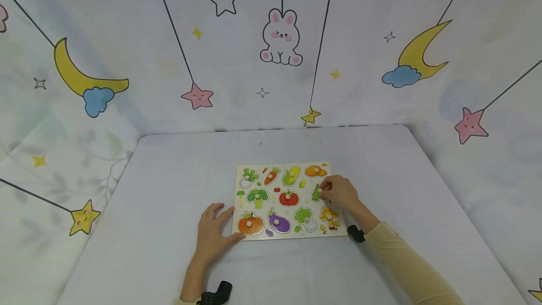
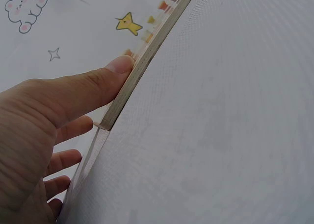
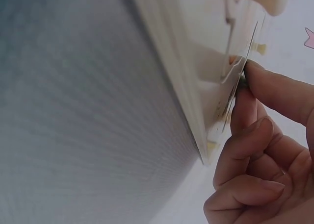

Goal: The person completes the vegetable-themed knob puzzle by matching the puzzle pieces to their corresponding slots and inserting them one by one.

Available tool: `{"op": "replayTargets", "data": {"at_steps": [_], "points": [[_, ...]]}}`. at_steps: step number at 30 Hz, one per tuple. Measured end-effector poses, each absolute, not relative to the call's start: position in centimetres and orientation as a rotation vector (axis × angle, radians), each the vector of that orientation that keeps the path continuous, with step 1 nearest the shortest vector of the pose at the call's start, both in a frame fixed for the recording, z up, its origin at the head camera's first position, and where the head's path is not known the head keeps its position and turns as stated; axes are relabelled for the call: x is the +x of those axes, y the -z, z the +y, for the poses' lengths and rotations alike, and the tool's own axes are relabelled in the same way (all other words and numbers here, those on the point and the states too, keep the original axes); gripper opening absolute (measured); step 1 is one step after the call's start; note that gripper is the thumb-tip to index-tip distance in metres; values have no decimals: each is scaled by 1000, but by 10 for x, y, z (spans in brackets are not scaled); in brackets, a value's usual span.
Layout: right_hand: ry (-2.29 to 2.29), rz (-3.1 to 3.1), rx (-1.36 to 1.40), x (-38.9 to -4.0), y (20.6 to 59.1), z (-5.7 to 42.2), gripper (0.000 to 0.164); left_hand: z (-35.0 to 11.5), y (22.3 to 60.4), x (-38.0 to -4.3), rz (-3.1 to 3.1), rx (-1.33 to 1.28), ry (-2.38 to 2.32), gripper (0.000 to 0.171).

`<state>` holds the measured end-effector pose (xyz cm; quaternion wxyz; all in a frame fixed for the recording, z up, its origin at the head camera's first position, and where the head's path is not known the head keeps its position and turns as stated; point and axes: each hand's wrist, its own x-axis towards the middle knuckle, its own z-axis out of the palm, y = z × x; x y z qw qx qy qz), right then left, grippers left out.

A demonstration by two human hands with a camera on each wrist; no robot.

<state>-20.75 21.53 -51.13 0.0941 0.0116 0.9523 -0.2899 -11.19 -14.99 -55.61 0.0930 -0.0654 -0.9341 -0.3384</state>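
A wooden vegetable puzzle board [image 1: 262, 203] with knobbed pieces lies flat on the table. My left hand [image 1: 214, 234] spans its near left corner, the thumb [image 2: 120, 64] against the front edge and a finger at the left side; the fingers are loosely spread. Over the board's right part, my right hand [image 1: 341, 192] pinches a green vegetable puzzle piece [image 1: 315, 194] between thumb and index finger. The hand partly hides this piece, and its exact kind is unclear. In the right wrist view the other fingers [image 3: 245, 189] are curled beside the board's edge.
Around that piece sit a tomato piece [image 1: 289, 198], a mushroom piece [image 1: 330, 218], a lettuce-like piece [image 1: 306, 219] and a potato piece [image 1: 315, 171]. A white cloth covers the table [image 1: 169, 178]. A printed curtain [image 1: 237, 60] stands behind it.
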Motion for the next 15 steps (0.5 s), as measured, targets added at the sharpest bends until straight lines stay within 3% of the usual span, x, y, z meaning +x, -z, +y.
{"op": "replayTargets", "data": {"at_steps": [11,15], "points": [[843,2835,13,-206,512,213,15,-151,558,-113,-2780,-198,999,76],[981,2794,-33,-199,506,219,23,-151,561,-112,-2789,-194,1004,76]]}}
